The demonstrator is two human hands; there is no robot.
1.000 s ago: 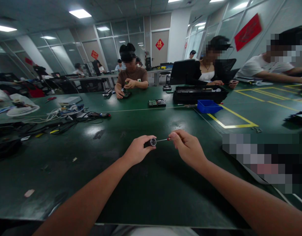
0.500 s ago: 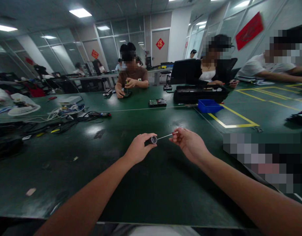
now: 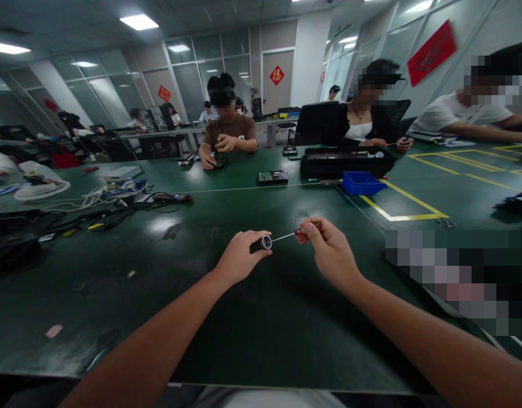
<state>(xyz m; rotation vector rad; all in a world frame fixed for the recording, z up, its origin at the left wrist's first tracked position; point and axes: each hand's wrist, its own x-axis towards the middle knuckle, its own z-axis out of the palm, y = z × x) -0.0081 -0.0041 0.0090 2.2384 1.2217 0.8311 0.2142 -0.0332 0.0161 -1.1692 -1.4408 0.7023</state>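
My left hand (image 3: 239, 254) is closed around a short black cylinder (image 3: 258, 244), with thumb and fingers on opposite sides. Its silver-rimmed round end faces right, much like the end of a flashlight; the other end is hidden in the palm. A screwdriver (image 3: 283, 237) with a thin metal shaft and a red handle is gripped in my right hand (image 3: 331, 247). The shaft slants down to the left and its tip meets the cylinder's silver rim. Whether the tip sits inside the rim I cannot tell. Both hands are raised above the green table (image 3: 243, 334).
Ahead lie a circuit-board device (image 3: 272, 177), a blue bin (image 3: 363, 183) and a long black case (image 3: 348, 163). Tangled cables (image 3: 116, 207) spread at left. A co-worker (image 3: 229, 127) works across the table, with others to the right. Yellow tape (image 3: 417, 217) marks the table.
My right hand has turned at the wrist, so its back and thumb now show and more of the red handle is visible. The left hand and cylinder stay nearly in place.
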